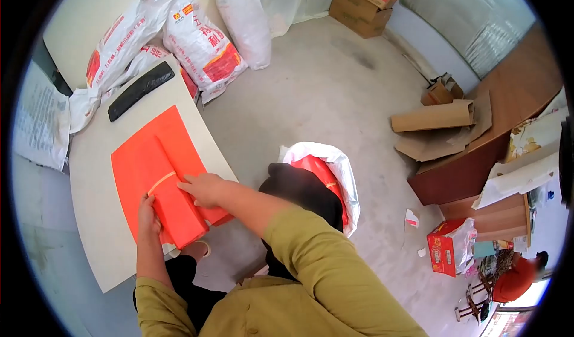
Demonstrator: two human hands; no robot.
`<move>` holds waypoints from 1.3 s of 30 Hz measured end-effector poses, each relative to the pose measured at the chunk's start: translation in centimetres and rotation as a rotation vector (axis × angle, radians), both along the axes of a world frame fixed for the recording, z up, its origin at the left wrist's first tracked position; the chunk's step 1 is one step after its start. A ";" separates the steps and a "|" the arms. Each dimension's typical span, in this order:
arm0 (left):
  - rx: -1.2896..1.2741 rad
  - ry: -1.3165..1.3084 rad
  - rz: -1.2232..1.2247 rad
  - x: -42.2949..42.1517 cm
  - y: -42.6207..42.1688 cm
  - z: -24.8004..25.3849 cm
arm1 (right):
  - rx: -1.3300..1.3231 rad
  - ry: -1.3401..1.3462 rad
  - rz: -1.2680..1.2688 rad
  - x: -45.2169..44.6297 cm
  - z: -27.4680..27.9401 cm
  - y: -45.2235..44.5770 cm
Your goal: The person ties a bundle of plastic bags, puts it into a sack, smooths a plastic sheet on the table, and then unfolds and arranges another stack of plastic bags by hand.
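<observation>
Red sheets (134,158) lie spread on the pale table (95,223). On top of them is a folded red bundle (179,217), with a thin yellowish band (161,183) across it. My left hand (148,216) is at the bundle's left edge, fingers bent at the left end of the band. My right hand (203,190) rests on the right side of the bundle near the band's other end, its fingers apart and pointing left. Whether the left fingers pinch the band or the bundle is too small to tell.
A black wrapped object (141,91) lies at the table's far end. White printed sacks (203,44) stand behind it. Beside my knee is an open white sack (351,187) with red contents. Cardboard (433,119) and a seated person (515,280) are at the right.
</observation>
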State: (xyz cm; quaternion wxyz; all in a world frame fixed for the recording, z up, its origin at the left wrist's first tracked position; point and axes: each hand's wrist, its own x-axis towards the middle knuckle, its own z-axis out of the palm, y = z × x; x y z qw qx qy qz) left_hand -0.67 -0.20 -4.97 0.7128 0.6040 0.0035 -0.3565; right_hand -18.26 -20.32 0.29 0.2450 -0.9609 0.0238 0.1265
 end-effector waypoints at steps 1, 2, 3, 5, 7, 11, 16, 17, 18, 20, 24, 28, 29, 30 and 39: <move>-0.019 0.003 -0.005 0.3 0.2 -0.4 | -0.012 -0.008 -0.009 0.0 -0.3 0.2; 0.001 -0.016 0.018 0.6 0.5 -0.9 | -0.005 -0.050 -0.011 0.0 -0.7 0.4; 0.018 -0.032 0.036 1.1 0.7 -1.6 | 0.000 -0.089 -0.016 -0.1 -1.3 0.4; 0.011 -0.024 0.025 2.4 1.1 -3.4 | 0.012 -0.091 -0.043 -1.1 -1.2 0.6; -0.002 -0.010 -0.007 2.9 0.9 -4.0 | 0.022 -0.030 -0.071 -1.3 0.2 0.8; -0.026 -0.005 -0.038 3.5 0.9 -4.2 | -0.118 -0.140 -0.218 -0.8 -3.4 3.7; -0.045 0.067 -0.087 4.0 0.7 -4.4 | -0.181 -0.246 -0.249 -2.5 -6.8 5.9; -0.038 0.067 -0.086 3.7 0.7 -4.1 | -0.146 -0.284 -0.254 -2.8 -7.7 6.1; -0.035 0.065 -0.082 3.4 0.7 -3.5 | -0.157 -0.284 -0.240 -3.3 -7.9 6.5; -0.042 0.067 -0.069 3.7 0.5 -4.0 | -0.185 -0.288 -0.202 -4.2 -8.0 6.9; -0.084 0.071 -0.092 6.0 1.6 -6.8 | -0.096 -0.390 -0.218 -4.8 -9.2 7.0; 0.024 0.088 -0.028 3.4 0.7 -2.9 | 0.039 -0.300 -0.262 -5.0 -6.8 6.8; 0.017 0.091 -0.025 3.5 0.7 -2.8 | 0.085 -0.260 -0.281 -4.7 -6.1 6.5; 0.008 0.095 -0.023 3.5 0.8 -3.0 | 0.128 -0.219 -0.300 -4.5 -5.5 6.1; -0.053 0.022 -0.111 5.5 2.9 -5.6 | 0.202 -0.234 -0.530 -3.5 -4.7 7.5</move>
